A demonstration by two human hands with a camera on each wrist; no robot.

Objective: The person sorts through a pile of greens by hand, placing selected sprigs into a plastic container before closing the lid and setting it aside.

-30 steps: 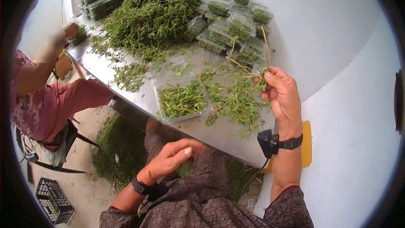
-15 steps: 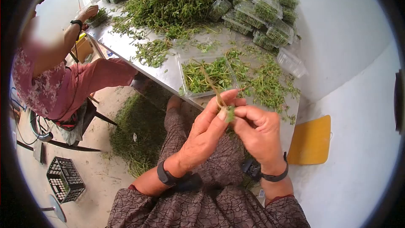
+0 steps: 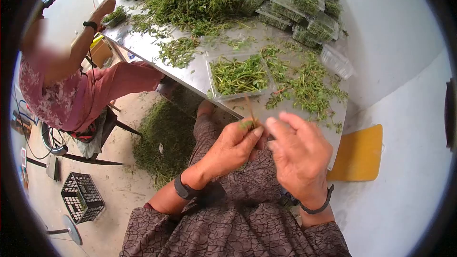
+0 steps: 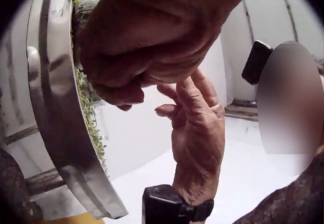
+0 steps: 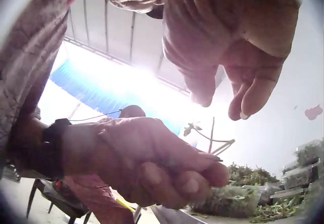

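My left hand (image 3: pixel 226 147) pinches a thin sprig of leafy greens (image 5: pixel 211 138) between thumb and curled fingers, its brown stem poking up past the fingertips. Just beside it, my right hand (image 3: pixel 302 159) is raised with loosely bent fingers and nothing in its grasp; in the left wrist view those fingers (image 4: pixel 190 95) point toward the left hand. Beyond both hands, a clear plastic tray (image 3: pixel 210 77) at the table edge holds a bed of cut green stems (image 3: pixel 240 74). Loose sprigs (image 3: pixel 312 88) lie to the right of the tray.
A large heap of greens (image 3: pixel 200 4) covers the back of the metal table (image 3: pixel 178 78). Filled clear boxes (image 3: pixel 285 9) are stacked at back right, near a clear plastic container (image 3: pixel 337 62). Another person (image 3: pixel 59 90) sits at left. Greens (image 3: pixel 162 138) and a black crate (image 3: pixel 81 197) are on the floor.
The right hand brought a sprig from over the table to the left hand, which took it. The right hand has since let go and drawn slightly away to the right.
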